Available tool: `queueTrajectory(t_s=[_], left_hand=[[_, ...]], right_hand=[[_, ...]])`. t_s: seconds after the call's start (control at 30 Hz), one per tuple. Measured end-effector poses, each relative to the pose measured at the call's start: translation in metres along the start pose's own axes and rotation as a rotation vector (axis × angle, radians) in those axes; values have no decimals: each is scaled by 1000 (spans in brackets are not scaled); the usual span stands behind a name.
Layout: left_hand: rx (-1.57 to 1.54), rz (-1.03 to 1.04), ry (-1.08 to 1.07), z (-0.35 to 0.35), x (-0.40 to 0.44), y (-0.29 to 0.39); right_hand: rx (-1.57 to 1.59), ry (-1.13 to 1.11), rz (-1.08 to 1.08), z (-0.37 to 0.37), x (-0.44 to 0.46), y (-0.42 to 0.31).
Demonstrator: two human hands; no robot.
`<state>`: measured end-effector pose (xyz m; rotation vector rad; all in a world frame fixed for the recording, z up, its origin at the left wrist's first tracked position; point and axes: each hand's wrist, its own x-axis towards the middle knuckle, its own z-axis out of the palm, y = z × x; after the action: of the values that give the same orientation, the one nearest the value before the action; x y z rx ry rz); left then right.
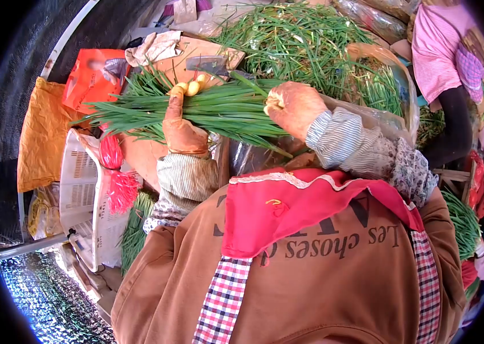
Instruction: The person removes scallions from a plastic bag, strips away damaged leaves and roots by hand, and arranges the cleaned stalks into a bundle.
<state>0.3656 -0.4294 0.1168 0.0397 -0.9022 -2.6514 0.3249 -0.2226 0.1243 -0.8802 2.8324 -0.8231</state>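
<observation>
A bunch of long green chives (230, 109) lies sideways in front of my chest, leaf tips to the left. My left hand (186, 129) is wrapped round its middle, thumb over the near side; pale yellow caps seem to cover its fingertips. At the bunch's right end, my right hand (294, 109) is closed with fingers curled in, against the stalk ends. A single stalk slants up from near this hand. Its fingers hide what exactly they pinch. Beneath the bunch is a brown board (139, 152).
A large heap of loose chives (299, 43) lies behind the bunch. A grey flat blade-like piece (206, 63) and a cloth (153, 47) rest on the board. Left are red plastic ties (120, 180), a white crate (79, 183) and an orange sack (41, 135). Another person (442, 51) is at right.
</observation>
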Motion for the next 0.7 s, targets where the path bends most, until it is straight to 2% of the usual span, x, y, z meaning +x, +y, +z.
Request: queueTrajectory(t_s=[0.03,0.1,0.17,0.2,0.27,0.33,0.43,0.5,0.53,0.6,0.63,0.67,0.7], left_hand=[[47,16,53,-1,0,1],[117,48,230,1,4,2],[48,-5,394,-9,13,3],[18,-34,476,-12,17,3],[2,-31,541,-18,20,2],[-12,-21,569,-29,22,-2],[-22,4,628,-29,22,-5],[0,-12,659,-24,22,-5],[9,-15,658,-23,21,-6],[24,-15,649,-19,22,-6],[30,4,614,-21,23,-8],[45,-5,603,-15,21,-7],[62,-14,595,-7,17,-5]], right_hand=[[-5,45,-19,2,-1,3],[378,142,61,-9,-7,11],[721,291,127,-19,-15,34],[880,390,157,-22,-20,56],[1223,332,235,-32,-22,144],[964,584,608,-52,-28,138],[-532,611,287,-51,-38,117],[-179,560,-162,-59,-34,50],[514,465,-176,-34,-34,39],[-139,441,-601,-20,-36,2],[-207,293,-523,-14,-35,-20],[-283,9,-401,-9,-28,-30],[-277,-72,-330,-2,-23,-31]])
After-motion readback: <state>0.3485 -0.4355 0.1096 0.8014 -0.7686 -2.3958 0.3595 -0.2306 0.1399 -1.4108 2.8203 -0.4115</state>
